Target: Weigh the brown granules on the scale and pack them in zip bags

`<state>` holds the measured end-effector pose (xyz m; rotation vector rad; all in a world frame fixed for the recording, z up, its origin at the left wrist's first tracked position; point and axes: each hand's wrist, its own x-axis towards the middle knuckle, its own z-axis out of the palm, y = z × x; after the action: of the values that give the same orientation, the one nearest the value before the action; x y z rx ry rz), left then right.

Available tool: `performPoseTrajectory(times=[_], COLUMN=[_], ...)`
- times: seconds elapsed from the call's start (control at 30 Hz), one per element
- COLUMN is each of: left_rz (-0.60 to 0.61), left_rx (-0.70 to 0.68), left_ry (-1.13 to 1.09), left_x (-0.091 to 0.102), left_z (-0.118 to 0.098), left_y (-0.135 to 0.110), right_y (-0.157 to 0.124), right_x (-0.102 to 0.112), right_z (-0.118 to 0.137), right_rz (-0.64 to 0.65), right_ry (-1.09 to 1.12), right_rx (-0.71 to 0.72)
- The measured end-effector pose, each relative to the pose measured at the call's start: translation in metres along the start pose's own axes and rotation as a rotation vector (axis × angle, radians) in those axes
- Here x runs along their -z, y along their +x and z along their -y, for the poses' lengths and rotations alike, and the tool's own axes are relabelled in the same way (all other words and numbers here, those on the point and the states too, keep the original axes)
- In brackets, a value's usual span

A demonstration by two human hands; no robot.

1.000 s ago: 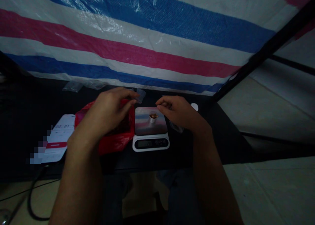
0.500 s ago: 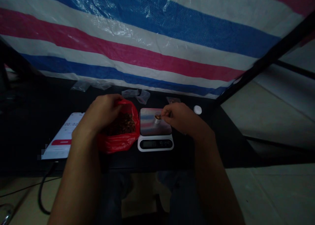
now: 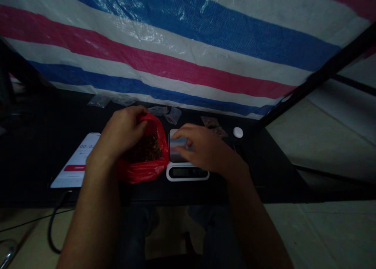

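Note:
My left hand (image 3: 125, 129) is closed on the upper rim of a red plastic bag (image 3: 141, 168) and holds it open; dark brown dried bits (image 3: 147, 148) show inside. My right hand (image 3: 198, 148) hovers over the platform of a small white digital scale (image 3: 188, 173), its fingers stretched left toward the bag and slightly blurred. Nothing shows in them. The hand hides most of the platform (image 3: 174, 145) and whatever stands on it.
A lit phone (image 3: 78, 161) lies left of the bag, with a cable (image 3: 54, 218) hanging off the table's edge. Clear small bags (image 3: 173, 114), filled packets (image 3: 212, 122) and a white round cap (image 3: 237, 132) lie at the back. A striped tarp (image 3: 176, 49) hangs behind.
My right hand left its pinch over the small cup on the scale and swung left across the platform, now covering the cup. My left hand kept its hold on the bag.

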<state>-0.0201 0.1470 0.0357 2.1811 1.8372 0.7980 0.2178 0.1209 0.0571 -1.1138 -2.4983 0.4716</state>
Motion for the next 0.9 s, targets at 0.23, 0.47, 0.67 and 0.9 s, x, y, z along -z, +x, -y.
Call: performPoseTrajectory(times=[0.23,0.47,0.67,0.9], left_rz=[-0.118,-0.262,-0.014,-0.269], left_rx=[0.126,0.324,0.402,0.048], left_ry=[-0.013,-0.025,0.091,0.024], left_x=[0.008,0.021,0.024,0.036], left_z=[0.003,0.008,0.013,-0.001], left_y=[-0.005,-0.009,-0.011,-0.021], right_y=[0.008,0.008,0.003,0.028], right_x=[-0.036,-0.01,-0.027,-0.066], right_z=[0.025,0.025,0.039,0.045], right_rz=[0.278,0.182,0.228,-0.004], right_ry=[-0.121,-0.093,-0.084,-0.104], right_rx=[0.065,0.081,0.038,0.177])
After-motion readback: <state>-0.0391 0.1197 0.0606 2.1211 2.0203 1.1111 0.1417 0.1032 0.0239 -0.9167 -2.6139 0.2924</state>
